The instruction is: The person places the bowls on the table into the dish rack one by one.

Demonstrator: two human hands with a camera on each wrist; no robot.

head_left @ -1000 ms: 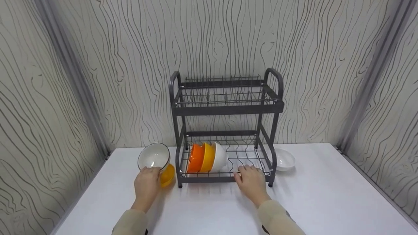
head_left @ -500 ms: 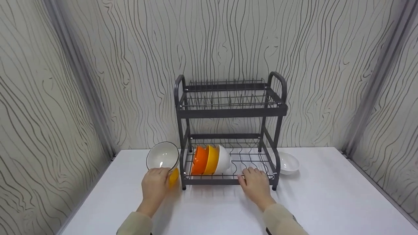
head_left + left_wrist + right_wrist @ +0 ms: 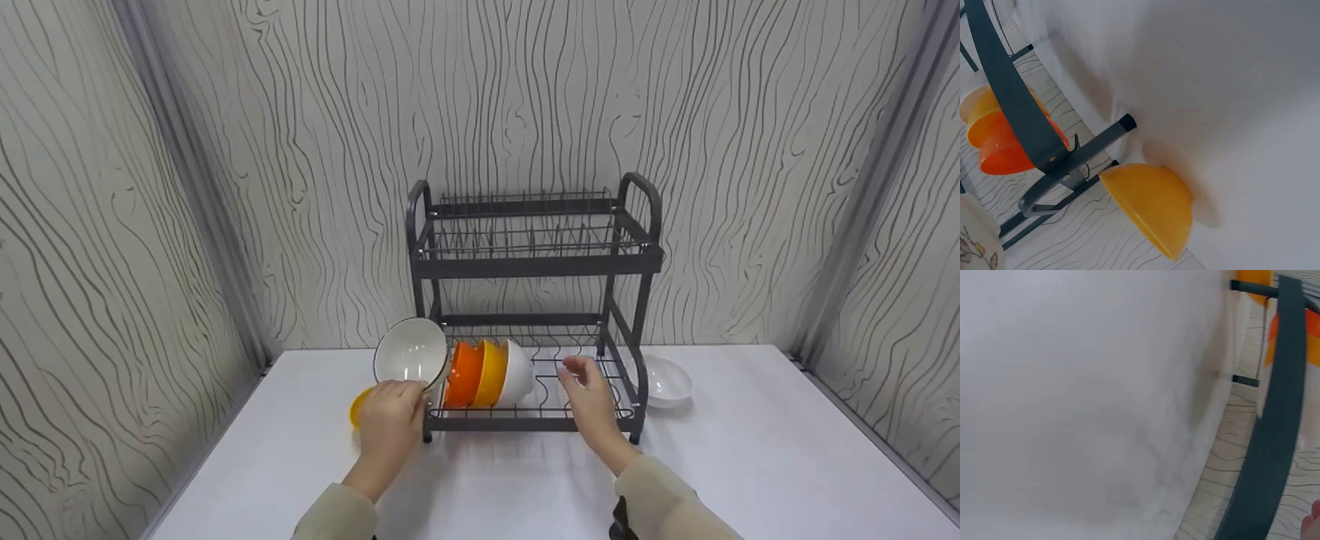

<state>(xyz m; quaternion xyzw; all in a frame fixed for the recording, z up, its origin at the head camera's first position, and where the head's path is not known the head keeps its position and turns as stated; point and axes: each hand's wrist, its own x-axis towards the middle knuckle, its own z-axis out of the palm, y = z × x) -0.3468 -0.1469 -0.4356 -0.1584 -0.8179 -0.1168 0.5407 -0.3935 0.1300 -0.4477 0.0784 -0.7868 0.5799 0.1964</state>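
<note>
My left hand [image 3: 390, 424] grips the near rim of a white bowl [image 3: 410, 351] with a dark rim, tilted so that its inside faces me, at the rack's left end. Part of this bowl's flower-patterned outside [image 3: 977, 242] shows in the left wrist view. Inside the lower tier of the dark dish rack [image 3: 536, 265], an orange bowl [image 3: 463, 375], a yellow bowl [image 3: 491, 375] and a white bowl [image 3: 517, 379] stand on edge, side by side. Over that tier's right part is my right hand [image 3: 592, 401], holding nothing, fingers loosely bent.
Partly hidden behind my left hand, another yellow bowl [image 3: 358, 409] rests on the white table [image 3: 510, 495]. Beside the rack's right legs stands a white bowl [image 3: 667, 381]. Patterned panels [image 3: 337, 150] close off the back and both sides.
My left hand has carried the dark-rimmed bowl rightward to the rack, past the yellow bowl on the table. My right hand has come up off the rack's front rail. The head view has shifted slightly.
</note>
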